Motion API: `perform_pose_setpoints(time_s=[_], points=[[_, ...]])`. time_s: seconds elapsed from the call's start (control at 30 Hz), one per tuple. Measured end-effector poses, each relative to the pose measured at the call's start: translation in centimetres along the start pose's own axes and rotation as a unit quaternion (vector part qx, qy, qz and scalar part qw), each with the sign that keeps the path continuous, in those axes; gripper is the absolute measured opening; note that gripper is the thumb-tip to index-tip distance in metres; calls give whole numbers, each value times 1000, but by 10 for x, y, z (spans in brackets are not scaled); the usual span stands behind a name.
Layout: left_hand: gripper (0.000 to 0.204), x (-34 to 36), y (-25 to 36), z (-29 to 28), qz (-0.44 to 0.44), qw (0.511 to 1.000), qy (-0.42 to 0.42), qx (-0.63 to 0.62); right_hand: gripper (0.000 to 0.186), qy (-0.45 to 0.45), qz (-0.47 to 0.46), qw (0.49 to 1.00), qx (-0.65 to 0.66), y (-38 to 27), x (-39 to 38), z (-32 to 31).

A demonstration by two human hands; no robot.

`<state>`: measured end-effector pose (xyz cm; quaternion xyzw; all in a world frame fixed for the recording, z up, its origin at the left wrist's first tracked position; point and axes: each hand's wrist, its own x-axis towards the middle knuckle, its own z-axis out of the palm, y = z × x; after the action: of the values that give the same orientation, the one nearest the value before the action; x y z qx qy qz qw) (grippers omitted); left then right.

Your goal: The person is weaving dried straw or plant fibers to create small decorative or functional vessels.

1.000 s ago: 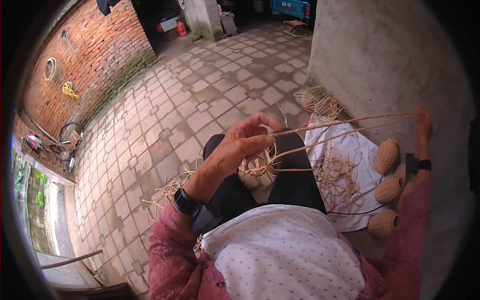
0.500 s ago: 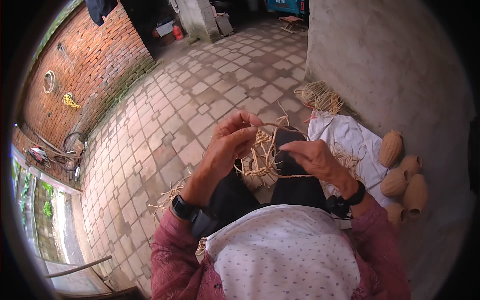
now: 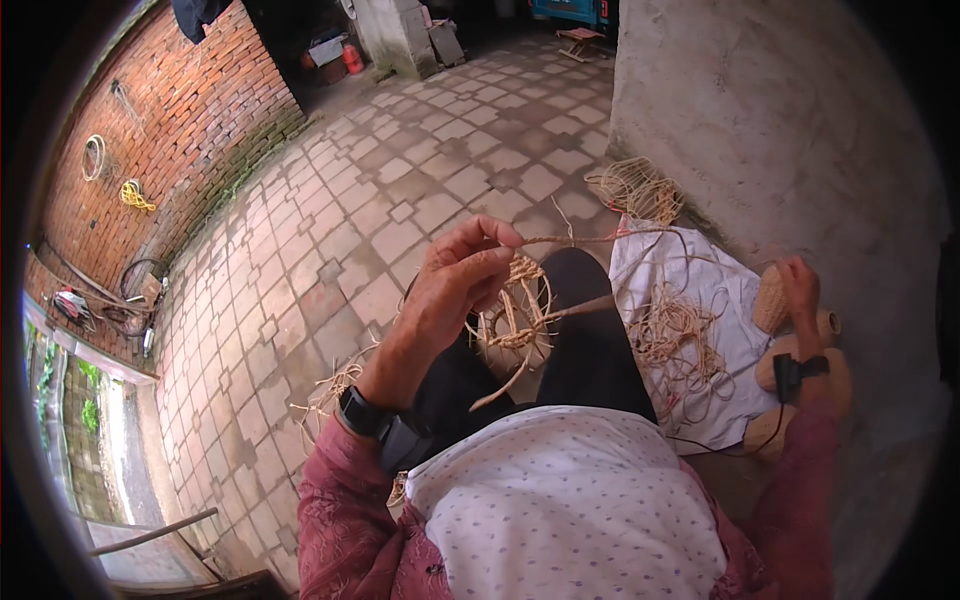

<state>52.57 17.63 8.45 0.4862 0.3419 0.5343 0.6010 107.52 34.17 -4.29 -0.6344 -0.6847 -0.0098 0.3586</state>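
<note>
My left hand pinches a brown twisted straw cord that runs out to the right above my knees. Below it, between my legs, sits a partly woven straw piece with an open, rounded frame and loose ends. A second stretch of cord slants right from it. Far out to the right, my right hand is closed in front of the woven vase-shaped baskets. It is blurred, and what its fingers hold cannot be made out.
A white cloth to my right carries a tangle of straw strands. Beyond it lies a bundle of straw cord by the grey wall. More loose strands are on the paved floor at my left.
My right hand has swung from above my right knee far out to the right, over the baskets. The cord has been drawn out rightwards. My left hand keeps its pinch.
</note>
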Motion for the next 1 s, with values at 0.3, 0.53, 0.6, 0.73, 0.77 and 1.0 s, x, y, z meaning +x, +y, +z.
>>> perform_pose_setpoints(time_s=[0.3, 0.53, 0.6, 0.73, 0.77, 1.0], points=[[11, 4, -2, -1, -8, 1000, -12, -12, 30, -39, 185, 982, -17, 121, -59, 12], [10, 5, -4, -1, -10, 999, -41, -25, 20, -82, -253, 931, 251, -271, -94, 54], [10, 2, -6, -4, -4, 999, -25, -22, 24, -90, -337, 916, 196, -305, -103, 64], [9, -3, -7, -11, 2, 1000, -11, -24, 20, -215, -202, 900, 321, -301, -103, 81], [10, -4, -7, -13, 3, 999, -17, -34, 21, -216, -132, 884, 393, -297, -95, 75], [17, 8, 9, 15, 1, 990, -101, 94, 14, 32, -205, 975, -80, -174, -58, 49]])
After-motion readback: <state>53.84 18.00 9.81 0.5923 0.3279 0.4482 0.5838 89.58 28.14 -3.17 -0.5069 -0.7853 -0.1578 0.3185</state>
